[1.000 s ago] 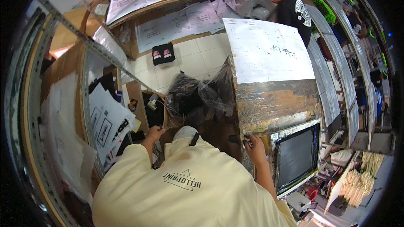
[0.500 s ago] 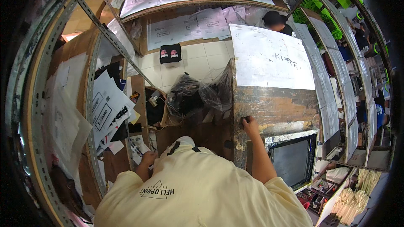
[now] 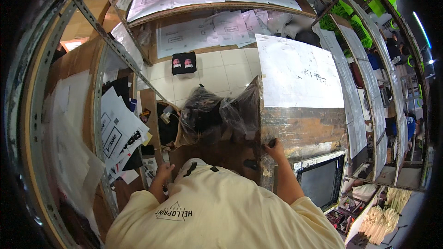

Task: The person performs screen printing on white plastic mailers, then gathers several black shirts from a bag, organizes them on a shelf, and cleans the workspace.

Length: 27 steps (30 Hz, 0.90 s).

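Brown, scuffed wood forms the bench (image 3: 304, 124) beside the right hand (image 3: 275, 151). The bench top lies directly to the right of these fingers; its long axis appears to run away from the wearer, and its near side edge stands just beside the fingertips. Of the two hands, the right is plainly the nearer; the left hand (image 3: 164, 172) lies well apart, across the gap between bench and shelving.

Right fingers: bent together, apparently closed about a small dark object (image 3: 268, 143) at the bench edge, too small to identify. Whether they also press on the wood cannot be told.

Left fingers: curled, just beside the lower end of an upright wooden panel (image 3: 150, 106); whether they grip anything cannot be told.

Surroundings: a white sheet (image 3: 300, 71) covers the bench top ahead of the right fingers, and a dark-framed screen (image 3: 319, 182) lies behind and to their right. Clear plastic bags (image 3: 200, 106) with dark contents stand ahead, between the two hands. An open container (image 3: 180, 134) holding black material lies ahead of the left fingers; printed sheets (image 3: 117, 133) fan out to their left.
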Tool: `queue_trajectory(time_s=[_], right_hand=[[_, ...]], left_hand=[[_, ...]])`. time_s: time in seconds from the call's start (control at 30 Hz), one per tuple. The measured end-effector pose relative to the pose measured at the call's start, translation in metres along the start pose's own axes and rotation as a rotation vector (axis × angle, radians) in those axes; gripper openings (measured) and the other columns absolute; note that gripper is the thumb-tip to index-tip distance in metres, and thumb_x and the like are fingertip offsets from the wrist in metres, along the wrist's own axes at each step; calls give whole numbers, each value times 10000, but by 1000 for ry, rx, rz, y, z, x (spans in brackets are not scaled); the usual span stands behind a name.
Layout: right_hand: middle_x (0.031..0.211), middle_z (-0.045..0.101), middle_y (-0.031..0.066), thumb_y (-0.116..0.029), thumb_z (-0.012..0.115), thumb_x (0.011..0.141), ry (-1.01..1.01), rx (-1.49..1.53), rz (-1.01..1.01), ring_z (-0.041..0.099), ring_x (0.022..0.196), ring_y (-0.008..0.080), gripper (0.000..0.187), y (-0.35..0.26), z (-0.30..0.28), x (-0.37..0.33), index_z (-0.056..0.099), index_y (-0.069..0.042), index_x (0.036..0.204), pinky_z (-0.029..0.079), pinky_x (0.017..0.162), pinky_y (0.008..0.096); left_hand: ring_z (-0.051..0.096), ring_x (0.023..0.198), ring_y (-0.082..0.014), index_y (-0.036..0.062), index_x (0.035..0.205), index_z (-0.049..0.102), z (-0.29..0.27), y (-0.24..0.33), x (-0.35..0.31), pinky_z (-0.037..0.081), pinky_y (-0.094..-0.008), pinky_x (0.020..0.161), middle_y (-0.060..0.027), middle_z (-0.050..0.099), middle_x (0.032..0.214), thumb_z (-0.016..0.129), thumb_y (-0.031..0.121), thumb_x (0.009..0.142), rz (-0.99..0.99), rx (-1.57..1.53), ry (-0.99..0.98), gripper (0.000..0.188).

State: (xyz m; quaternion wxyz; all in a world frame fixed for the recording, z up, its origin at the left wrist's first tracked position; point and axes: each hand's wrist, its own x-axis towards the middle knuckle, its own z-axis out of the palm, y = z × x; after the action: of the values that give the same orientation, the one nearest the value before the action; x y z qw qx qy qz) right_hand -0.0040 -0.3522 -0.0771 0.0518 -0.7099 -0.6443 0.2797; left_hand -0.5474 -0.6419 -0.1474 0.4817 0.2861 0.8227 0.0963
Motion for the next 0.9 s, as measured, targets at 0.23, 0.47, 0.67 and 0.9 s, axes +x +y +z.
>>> queue_trajectory(time_s=[0.23,0.47,0.67,0.9], right_hand=[[943,679,117,-210,861,791,-115,176,33,638,837,210,489,1,2,6,572,19,1112,543,731,379],[966,614,42,41,752,858,-196,265,74,560,850,149,340,-7,2,14,525,-26,1101,509,758,305],[994,619,41,66,727,880,-147,489,-1,604,849,151,319,71,26,16,523,-45,1099,537,762,320],[976,631,133,-65,740,879,-37,15,-122,631,827,315,313,2,9,-6,523,2,1095,522,755,429]], left_hand=[[673,1151,-356,-3,1338,634,-42,6,63,526,-439,976,-232,696,1241,724,460,934,77,-25,52,621],[703,1089,-331,0,1296,664,-56,12,42,544,-428,930,-208,722,1186,729,443,933,20,10,26,577],[714,1031,-302,32,1102,769,-42,29,54,553,-411,879,-171,744,1112,734,474,919,85,-19,-232,479],[720,998,-350,71,1051,791,26,50,62,562,-444,872,-198,753,1039,731,458,892,339,172,-386,423]])
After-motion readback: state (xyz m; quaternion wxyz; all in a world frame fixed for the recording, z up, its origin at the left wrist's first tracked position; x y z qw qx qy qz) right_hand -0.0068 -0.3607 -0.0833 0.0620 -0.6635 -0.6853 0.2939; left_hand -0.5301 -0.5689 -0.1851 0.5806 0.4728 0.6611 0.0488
